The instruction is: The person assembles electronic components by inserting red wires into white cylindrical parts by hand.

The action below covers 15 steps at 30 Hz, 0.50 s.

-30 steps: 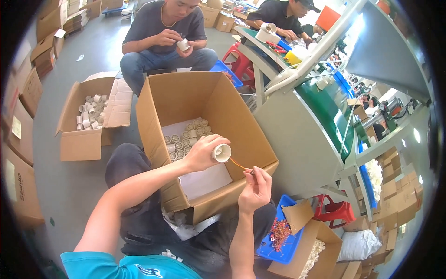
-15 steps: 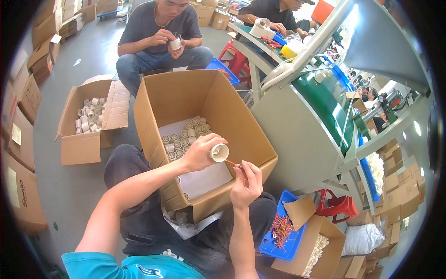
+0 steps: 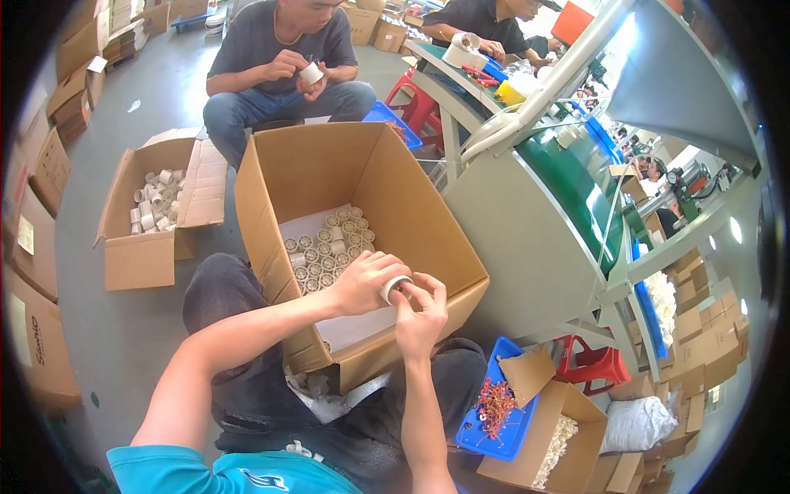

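Above the near right part of the large cardboard box, my left hand [image 3: 366, 284] is closed around a white plastic cup-shaped part [image 3: 388, 291], its mouth turned toward my right hand [image 3: 421, 315]. My right thumb and fingertips are pinched together at that mouth, partly inside it. What they hold is hidden; no wire shows now. Below my hands, the large cardboard box [image 3: 444, 239] holds rows of similar white round parts [image 3: 327, 263], standing on a pale sheet.
A blue tray [image 3: 512, 445] of thin red wired pieces [image 3: 496, 407] lies to my right, beside a cardboard box [image 3: 588, 436] of small cream parts. At left, an open box [image 3: 140, 263] holds loose white cups. Across sits a co-worker [image 3: 284, 66] handling a white part. A conveyor [image 3: 568, 193] stands at right.
My right hand has moved up and left to the cup, fingertips now at its mouth. The orange wire that ran between hand and cup is out of sight. The cup has turned slightly.
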Tool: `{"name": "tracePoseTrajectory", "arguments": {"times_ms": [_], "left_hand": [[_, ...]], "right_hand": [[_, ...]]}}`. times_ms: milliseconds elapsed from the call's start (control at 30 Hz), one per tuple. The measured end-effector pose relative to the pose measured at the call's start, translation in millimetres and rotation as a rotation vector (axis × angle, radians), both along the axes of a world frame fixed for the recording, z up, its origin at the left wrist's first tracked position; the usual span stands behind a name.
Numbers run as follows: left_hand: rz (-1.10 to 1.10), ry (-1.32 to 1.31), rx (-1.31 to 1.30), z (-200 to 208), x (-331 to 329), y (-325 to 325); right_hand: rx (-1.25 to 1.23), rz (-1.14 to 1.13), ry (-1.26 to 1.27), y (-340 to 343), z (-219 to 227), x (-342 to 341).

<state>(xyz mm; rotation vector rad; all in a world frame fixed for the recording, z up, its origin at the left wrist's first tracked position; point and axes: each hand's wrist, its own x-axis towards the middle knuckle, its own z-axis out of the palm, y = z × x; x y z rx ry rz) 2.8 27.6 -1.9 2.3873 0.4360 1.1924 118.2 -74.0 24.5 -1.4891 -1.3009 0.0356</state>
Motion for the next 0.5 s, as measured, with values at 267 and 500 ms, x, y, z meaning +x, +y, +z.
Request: {"name": "tracePoseTrajectory", "arguments": {"times_ms": [267, 500], "left_hand": [[-0.191, -0.071, -0.233, 5.7, -0.1, -4.9], [-0.253, -0.115, -0.268, 8.1, 1.4, -3.2]], "right_hand": [[-0.213, 0.074, 0.216, 3.3, 3.0, 6.4], [-0.234, 0.115, 0.384, -0.9, 5.9, 5.3]]}}
